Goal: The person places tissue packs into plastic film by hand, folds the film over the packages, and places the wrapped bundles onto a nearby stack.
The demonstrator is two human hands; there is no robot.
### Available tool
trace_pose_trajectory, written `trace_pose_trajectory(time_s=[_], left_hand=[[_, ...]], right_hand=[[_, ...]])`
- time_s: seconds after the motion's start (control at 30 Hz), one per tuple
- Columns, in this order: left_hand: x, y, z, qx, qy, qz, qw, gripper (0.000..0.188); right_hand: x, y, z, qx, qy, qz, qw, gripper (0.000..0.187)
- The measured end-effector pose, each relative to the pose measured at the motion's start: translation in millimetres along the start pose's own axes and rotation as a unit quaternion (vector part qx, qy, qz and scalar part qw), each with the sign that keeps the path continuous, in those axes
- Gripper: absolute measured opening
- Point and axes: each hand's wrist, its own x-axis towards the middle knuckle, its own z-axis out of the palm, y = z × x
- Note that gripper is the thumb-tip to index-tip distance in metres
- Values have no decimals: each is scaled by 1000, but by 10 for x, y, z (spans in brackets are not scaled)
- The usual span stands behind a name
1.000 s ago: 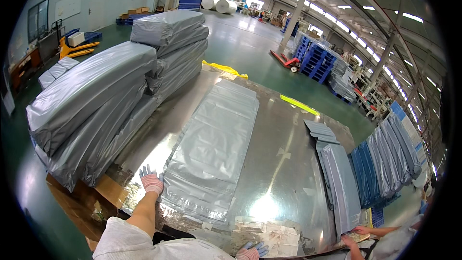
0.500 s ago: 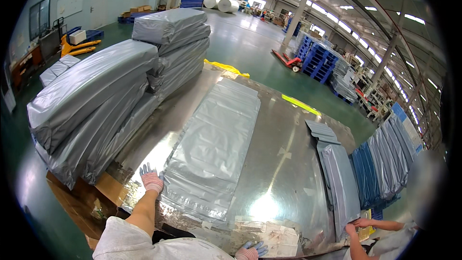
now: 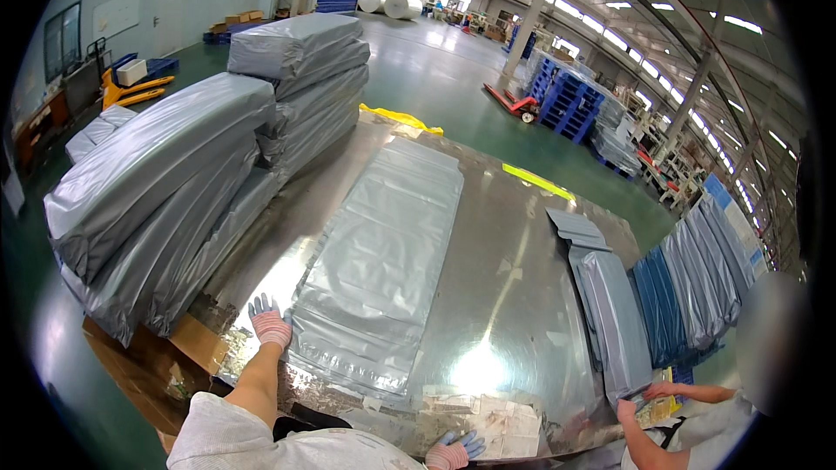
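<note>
A long stack of flat grey plastic bags (image 3: 374,270) lies on the metal-topped table (image 3: 483,296) in front of me. My left hand (image 3: 271,322), in a pink-and-grey work glove, rests beside the stack's near left edge with its fingers spread. Its thumb is close to the bags, and whether it touches them I cannot tell. At the table's near edge, my right hand (image 3: 455,451), gloved the same way, lies with its fingers stretched out beside a worn patch of paper and tape (image 3: 496,426). Neither hand holds anything.
Large grey wrapped bundles (image 3: 165,183) are piled along the left. A co-worker's hands (image 3: 643,399) hold the near end of another grey bag stack (image 3: 614,313) at right. Blue and grey bundles (image 3: 662,305) stand beyond it. Yellow strips (image 3: 538,181) mark the far edge.
The view has shifted slightly, moving the scene a little to the left. My hands stay in nearly the same places. The co-worker's hands have moved a little at the bag stack's end.
</note>
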Motion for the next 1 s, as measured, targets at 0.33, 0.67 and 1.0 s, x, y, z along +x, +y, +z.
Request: trace_pose_trajectory(time_s=[0.33,0.67,1.0], left_hand=[[4,9,-7,-4,-8,0,1000,67],[17,39,26,-18,14,6,1000,66],[23,1,73,-24,37,8,999,64]], right_hand=[[-5,-30,-42,-9,-19,15,1000,65],[36,12,63,36,-38,40,998,66],[110,54,224,18,-30,43,998,67]])
